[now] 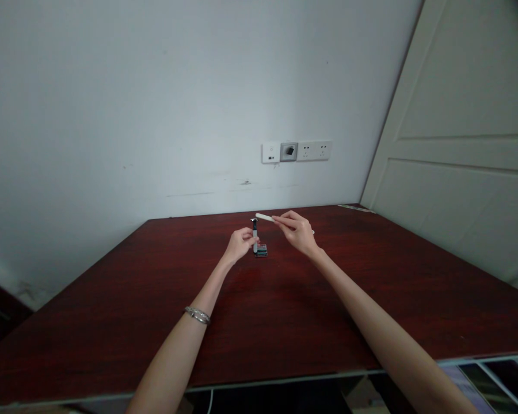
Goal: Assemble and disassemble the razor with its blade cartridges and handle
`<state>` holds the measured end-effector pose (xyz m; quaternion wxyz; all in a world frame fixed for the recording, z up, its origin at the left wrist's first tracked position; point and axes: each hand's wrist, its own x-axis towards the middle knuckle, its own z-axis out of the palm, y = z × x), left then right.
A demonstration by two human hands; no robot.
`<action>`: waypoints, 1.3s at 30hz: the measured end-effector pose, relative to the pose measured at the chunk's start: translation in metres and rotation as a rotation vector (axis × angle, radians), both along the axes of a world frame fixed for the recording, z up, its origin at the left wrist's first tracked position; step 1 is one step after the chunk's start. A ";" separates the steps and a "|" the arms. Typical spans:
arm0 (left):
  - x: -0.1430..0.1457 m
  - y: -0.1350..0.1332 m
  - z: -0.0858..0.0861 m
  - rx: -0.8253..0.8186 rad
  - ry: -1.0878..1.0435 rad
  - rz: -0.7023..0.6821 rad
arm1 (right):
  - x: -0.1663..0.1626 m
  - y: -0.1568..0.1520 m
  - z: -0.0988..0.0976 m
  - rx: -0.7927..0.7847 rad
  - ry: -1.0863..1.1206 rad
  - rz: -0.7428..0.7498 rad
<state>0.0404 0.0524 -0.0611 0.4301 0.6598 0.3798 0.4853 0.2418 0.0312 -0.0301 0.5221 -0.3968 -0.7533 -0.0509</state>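
Observation:
Upright in the fingers of my left hand (239,245) is a razor (255,233) with a grey and black handle and a small T-shaped head on top. A slim white stick (265,217) is pinched in my right hand (297,231); its tip points left, close beside the razor's head. Whether the tip touches the head I cannot tell. A white end of the stick shows behind my right hand. Just right of the razor's lower end lies a small clear case (262,250) with dark contents.
The dark red tabletop (125,322) reaches back to a white wall. Sockets and switches (305,151) are set in that wall. A pale panelled door (461,155) stands at the right. A white cord (210,401) hangs below the table's front edge.

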 end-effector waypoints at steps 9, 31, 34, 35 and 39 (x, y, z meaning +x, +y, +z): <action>0.000 0.004 -0.003 0.012 0.008 0.005 | -0.002 0.002 -0.002 0.001 0.058 0.046; -0.001 0.006 -0.004 0.033 0.021 -0.005 | -0.006 0.000 -0.002 -0.001 0.015 0.056; -0.001 0.006 -0.004 0.043 0.037 0.007 | -0.006 0.000 -0.002 -0.009 0.009 0.010; -0.001 0.005 -0.004 0.046 0.039 0.012 | -0.006 0.000 -0.002 -0.010 0.024 -0.010; -0.001 0.005 -0.003 0.044 0.032 0.010 | -0.006 0.001 -0.002 0.001 0.020 0.021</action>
